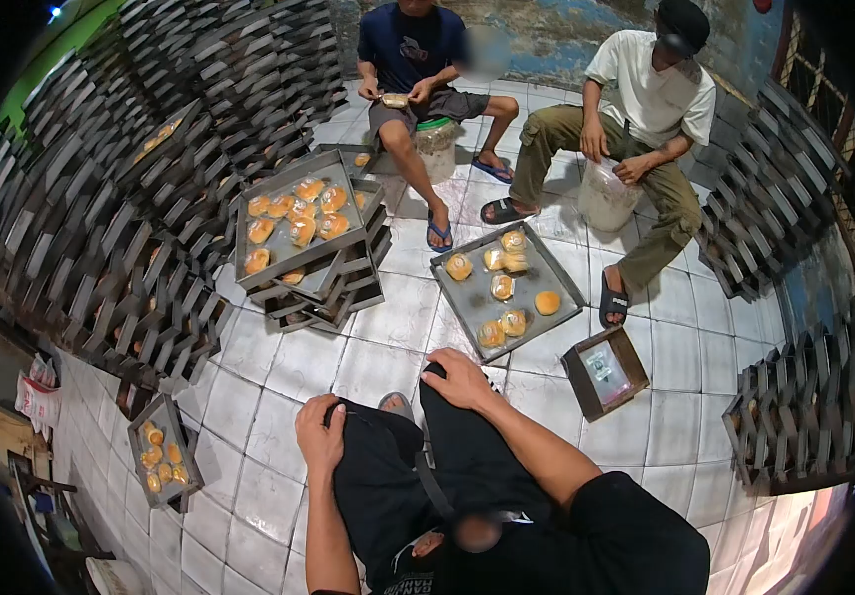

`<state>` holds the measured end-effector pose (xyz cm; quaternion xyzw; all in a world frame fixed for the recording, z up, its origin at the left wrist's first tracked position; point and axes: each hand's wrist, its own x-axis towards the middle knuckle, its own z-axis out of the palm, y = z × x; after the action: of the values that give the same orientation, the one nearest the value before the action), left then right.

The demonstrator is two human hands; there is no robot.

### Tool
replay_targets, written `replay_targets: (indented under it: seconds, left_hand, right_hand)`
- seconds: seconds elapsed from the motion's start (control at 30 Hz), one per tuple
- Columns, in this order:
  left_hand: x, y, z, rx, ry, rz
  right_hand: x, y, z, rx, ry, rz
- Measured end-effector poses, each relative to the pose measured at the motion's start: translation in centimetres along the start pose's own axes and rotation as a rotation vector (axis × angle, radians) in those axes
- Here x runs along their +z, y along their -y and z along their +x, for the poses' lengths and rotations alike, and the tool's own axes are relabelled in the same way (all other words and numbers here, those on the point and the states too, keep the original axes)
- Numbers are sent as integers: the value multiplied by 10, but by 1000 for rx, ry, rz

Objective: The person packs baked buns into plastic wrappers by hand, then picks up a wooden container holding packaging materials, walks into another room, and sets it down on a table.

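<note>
My left hand rests on my left knee, its fingers draped over the dark trousers and holding nothing. On my other knee lies my right hand, fingers stretched out and also free of any object. Just beyond my knees, a square metal tray sits on the tiled floor with several golden buns, some in clear wrapping. A brown box to its right contains a flat stack of printed packaging. Left of the tray, a deeper metal tray full of buns tops a crooked pile of trays.
Tall stacks of metal trays line the left side; more stacks stand at right. A person in a dark shirt holds a bun. Another in white sits by a whitish bucket. A small bun tray lies at left.
</note>
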<state>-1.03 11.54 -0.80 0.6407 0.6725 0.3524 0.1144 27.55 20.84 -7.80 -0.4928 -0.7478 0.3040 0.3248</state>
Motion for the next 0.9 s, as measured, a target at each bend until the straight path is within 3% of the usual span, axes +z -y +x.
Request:
replay_targets:
  seconds: [0.9]
  left_hand:
    - [-1, -4, 0, -28, 38, -29]
  right_hand:
    - [-2, 0, 0, 11, 6, 19]
